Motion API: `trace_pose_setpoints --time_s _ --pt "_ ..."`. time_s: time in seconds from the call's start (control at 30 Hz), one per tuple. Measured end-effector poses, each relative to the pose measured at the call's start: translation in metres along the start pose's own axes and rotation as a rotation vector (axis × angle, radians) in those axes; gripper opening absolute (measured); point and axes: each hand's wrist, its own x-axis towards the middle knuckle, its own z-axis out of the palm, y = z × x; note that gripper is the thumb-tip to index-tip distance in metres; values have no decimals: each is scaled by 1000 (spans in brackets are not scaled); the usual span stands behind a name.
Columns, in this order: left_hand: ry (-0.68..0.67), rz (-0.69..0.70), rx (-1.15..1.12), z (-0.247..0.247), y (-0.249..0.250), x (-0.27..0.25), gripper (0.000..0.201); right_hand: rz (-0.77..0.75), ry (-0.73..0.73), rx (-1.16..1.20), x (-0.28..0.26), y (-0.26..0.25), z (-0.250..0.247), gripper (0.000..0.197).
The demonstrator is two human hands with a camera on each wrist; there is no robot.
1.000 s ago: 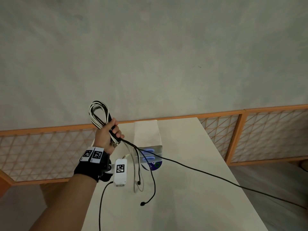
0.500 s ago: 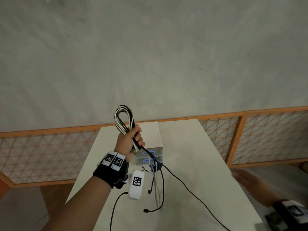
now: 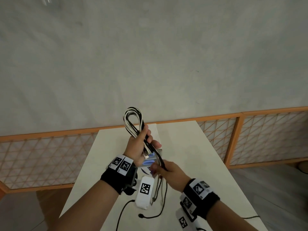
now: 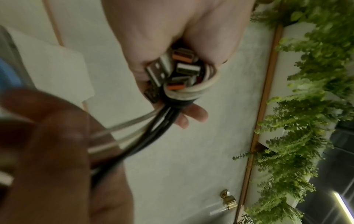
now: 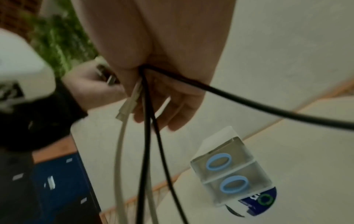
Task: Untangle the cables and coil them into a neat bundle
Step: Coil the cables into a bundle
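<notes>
My left hand point(image 3: 143, 142) is raised above the table and grips a folded bundle of black and white cables point(image 3: 133, 120), whose loop stands up above the fist. In the left wrist view several USB plugs point(image 4: 173, 71) poke out of that fist point(image 4: 172, 37). Just below it my right hand point(image 3: 162, 170) pinches the strands hanging from the bundle. The right wrist view shows black and white strands point(image 5: 145, 136) dropping from my right fingers point(image 5: 172, 115), and one black strand point(image 5: 268, 109) runs off to the right. Loose cable ends point(image 3: 157, 197) dangle over the table.
A white table point(image 3: 196, 164) lies under both hands. A small clear drawer box with blue ring handles point(image 5: 229, 168) stands on it, partly hidden behind my hands in the head view. An orange lattice fence point(image 3: 266, 135) runs behind, with green plants point(image 4: 310, 106) nearby.
My left hand has carried the bundle to the right, over the table's middle. My right hand has come in from the lower right and taken hold of the hanging strands.
</notes>
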Motion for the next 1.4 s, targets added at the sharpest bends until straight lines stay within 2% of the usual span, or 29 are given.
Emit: trace_pose_setpoints --time_s 0.1,0.23,0.33,0.4,0.47,0.5,0.57,0.6,0.63,0.7,0.77,0.83,0.9,1.0,1.1,1.2,1.33,1.4 --pt "9 -17 0 3 -8 -2 35 -36 50 -178 2 5 8 26" --pt "-17 -25 32 3 -12 -4 35 108 -40 -188 4 -5 7 17" --pt "-48 18 133 -4 -11 0 35 34 -3 -472 -3 -12 -5 43" --pt "-51 32 155 -8 -8 3 35 18 -20 -558 -6 -14 -15 47" --pt "-57 19 119 -9 -4 4 35 70 -96 -350 -11 -12 -20 39" --pt "-61 13 92 -8 -3 4 35 102 -112 -139 -13 -10 -19 34" --pt "-56 22 65 -2 -3 4 36 196 -57 351 -15 -4 -13 19" --pt "-41 44 85 -1 -3 5 36 253 -45 567 -18 -3 -12 17" --pt "-11 74 128 0 -4 7 36 304 -56 692 -22 -2 -12 19" --pt "76 134 223 -5 -6 14 38 374 -97 727 -30 1 -15 19" --pt "182 178 277 -14 -9 21 41 418 -113 552 -37 6 -25 14" --pt "279 196 311 -21 -9 25 42 403 -134 220 -43 0 -34 22" --pt "331 193 332 -25 -8 28 39 367 -212 -158 -48 -15 -43 21" --pt "352 151 398 -29 -10 30 42 281 -310 -600 -52 -52 -55 24" --pt "323 140 497 -33 -17 34 49 129 -325 -950 -49 -94 -66 31" --pt "272 113 566 -33 -30 35 53 -10 -295 -1078 -34 -126 -82 29" --pt "207 30 657 -32 -39 35 55 -240 -309 -1057 -7 -152 -91 22" --pt "130 -35 707 -28 -43 38 46 -389 -323 -1037 8 -158 -88 19"
